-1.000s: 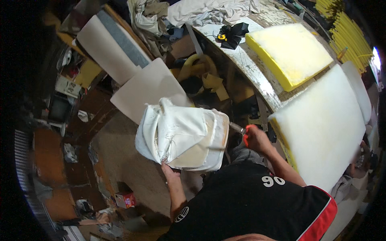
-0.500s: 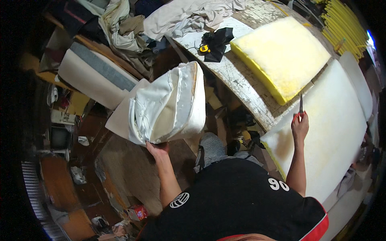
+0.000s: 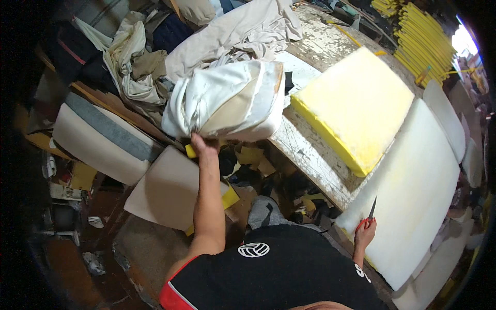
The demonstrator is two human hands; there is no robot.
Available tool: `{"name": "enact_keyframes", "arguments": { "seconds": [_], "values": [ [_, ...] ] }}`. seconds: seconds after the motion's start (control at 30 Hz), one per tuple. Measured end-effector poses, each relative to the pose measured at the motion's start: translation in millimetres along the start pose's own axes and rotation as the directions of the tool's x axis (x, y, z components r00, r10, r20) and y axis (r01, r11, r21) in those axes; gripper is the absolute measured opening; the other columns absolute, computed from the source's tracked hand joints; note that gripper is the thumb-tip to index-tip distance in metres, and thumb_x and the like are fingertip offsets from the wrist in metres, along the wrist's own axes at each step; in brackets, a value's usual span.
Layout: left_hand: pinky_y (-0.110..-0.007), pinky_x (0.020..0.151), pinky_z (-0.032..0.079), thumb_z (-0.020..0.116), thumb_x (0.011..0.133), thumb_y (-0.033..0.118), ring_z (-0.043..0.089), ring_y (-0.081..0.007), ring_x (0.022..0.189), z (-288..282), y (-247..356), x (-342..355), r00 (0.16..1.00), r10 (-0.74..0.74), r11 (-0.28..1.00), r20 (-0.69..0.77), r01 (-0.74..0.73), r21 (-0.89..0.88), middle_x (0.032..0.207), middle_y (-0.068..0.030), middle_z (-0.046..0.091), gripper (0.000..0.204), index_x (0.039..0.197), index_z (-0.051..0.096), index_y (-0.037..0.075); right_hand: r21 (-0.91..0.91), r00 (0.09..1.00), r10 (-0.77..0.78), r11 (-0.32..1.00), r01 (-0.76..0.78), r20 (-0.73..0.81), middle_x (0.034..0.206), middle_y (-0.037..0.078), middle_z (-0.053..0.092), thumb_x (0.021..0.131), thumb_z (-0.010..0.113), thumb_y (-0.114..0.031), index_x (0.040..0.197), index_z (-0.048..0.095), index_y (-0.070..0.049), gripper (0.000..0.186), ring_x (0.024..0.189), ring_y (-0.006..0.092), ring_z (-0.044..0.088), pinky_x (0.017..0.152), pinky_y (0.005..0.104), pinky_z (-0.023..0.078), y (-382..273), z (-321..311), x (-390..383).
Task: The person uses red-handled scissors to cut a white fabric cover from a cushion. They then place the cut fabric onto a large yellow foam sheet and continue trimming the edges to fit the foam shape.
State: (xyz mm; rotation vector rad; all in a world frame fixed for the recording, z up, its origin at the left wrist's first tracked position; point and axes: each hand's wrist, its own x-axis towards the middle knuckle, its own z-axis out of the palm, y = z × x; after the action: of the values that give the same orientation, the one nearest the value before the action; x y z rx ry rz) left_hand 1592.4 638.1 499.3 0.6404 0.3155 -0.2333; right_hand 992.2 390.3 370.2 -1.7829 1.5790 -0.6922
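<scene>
The white bundle [image 3: 222, 101] has moved up. It looks soft, light; grip its edge, as left fingers [image 3: 196, 140] do. Right fingers [image 3: 370, 228] hold scissors [image 3: 372, 206].

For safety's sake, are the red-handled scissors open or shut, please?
The scissors look shut: in the right hand, their blades form one narrow point.

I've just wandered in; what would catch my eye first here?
Probably the thick yellow foam block on the worn workbench, right of centre. Then the bulky white-and-beige fabric bundle, held up left of it in the person's left hand. Lower right, the right hand holds red-handled scissors in front of a big white padded slab.
</scene>
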Motion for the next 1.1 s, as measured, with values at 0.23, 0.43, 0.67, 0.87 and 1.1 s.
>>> {"name": "enact_keyframes", "arguments": {
  "seconds": [0.23, 0.43, 0.67, 0.87, 1.1],
  "values": [
    [-0.045, 0.103, 0.046, 0.039, 0.100, 0.041, 0.056, -0.0285, 0.120, 101.2, -1.8, 136.7, 0.985, 0.042, 0.994, 0.167, -0.025, -0.102, 0.133, -0.0108, 0.059, 0.051, 0.137, 0.053, 0.007, -0.124, 0.969, 0.006, 0.992, -0.038, -0.248, 0.081, 0.010, 0.062, 0.093, 0.067, -0.021, 0.094, 0.057, -0.001, 0.023, 0.076, 0.0190, 0.059, 0.071, 0.0327, 0.048, -50.0, 36.6, -21.1],
    [-0.050, 0.099, 0.047, 0.050, 0.094, 0.042, 0.056, -0.0287, 0.120, 131.9, -37.2, 269.0, 0.978, -0.030, 0.998, 0.205, 0.041, -0.050, 0.131, -0.0116, 0.059, 0.051, 0.131, 0.055, 0.007, -0.202, 0.977, 0.157, 0.962, -0.184, -0.144, 0.096, 0.016, 0.068, 0.094, 0.063, -0.019, 0.123, 0.055, 0.010, 0.041, 0.088, 0.0221, 0.065, 0.080, 0.0327, 0.051, -92.8, 68.9, -77.8],
    [-0.051, 0.104, 0.040, 0.074, 0.085, 0.045, 0.051, -0.0285, 0.125, 22.3, -121.1, 305.0, 0.980, -0.189, 0.632, -0.058, 0.167, 0.757, 0.131, -0.0188, 0.058, 0.080, 0.143, 0.040, 0.001, -0.359, 0.983, 0.157, 0.916, -0.181, -0.094, 0.094, 0.022, 0.068, 0.088, 0.069, -0.020, 0.118, 0.059, 0.007, 0.041, 0.085, 0.0332, 0.068, 0.080, 0.0376, 0.052, -113.2, 99.6, -126.6],
    [-0.041, 0.091, 0.050, 0.070, 0.091, 0.033, 0.066, -0.0301, 0.100, -24.2, -136.0, 271.7, 0.907, 0.073, 0.382, 0.414, -0.409, 0.829, 0.110, -0.0211, 0.066, 0.052, 0.123, 0.056, -0.006, -0.377, 0.979, 0.170, 0.905, -0.199, -0.109, 0.080, 0.015, 0.065, 0.089, 0.070, -0.024, 0.100, 0.060, 0.002, 0.030, 0.074, 0.0314, 0.063, 0.073, 0.0376, 0.049, -139.0, 106.3, -156.3],
    [-0.045, 0.092, 0.049, 0.067, 0.087, 0.027, 0.064, -0.0412, 0.099, 72.8, -128.8, 343.4, 0.608, 0.220, -0.166, 0.763, -0.748, 0.643, 0.107, -0.0271, 0.066, 0.041, 0.113, 0.064, -0.005, -0.351, 0.970, 0.221, 0.905, -0.241, -0.098, 0.079, 0.018, 0.063, 0.088, 0.069, -0.022, 0.096, 0.060, 0.001, 0.026, 0.076, 0.0347, 0.063, 0.073, 0.0377, 0.049, -154.5, 117.1, -159.9]
  ]
}}
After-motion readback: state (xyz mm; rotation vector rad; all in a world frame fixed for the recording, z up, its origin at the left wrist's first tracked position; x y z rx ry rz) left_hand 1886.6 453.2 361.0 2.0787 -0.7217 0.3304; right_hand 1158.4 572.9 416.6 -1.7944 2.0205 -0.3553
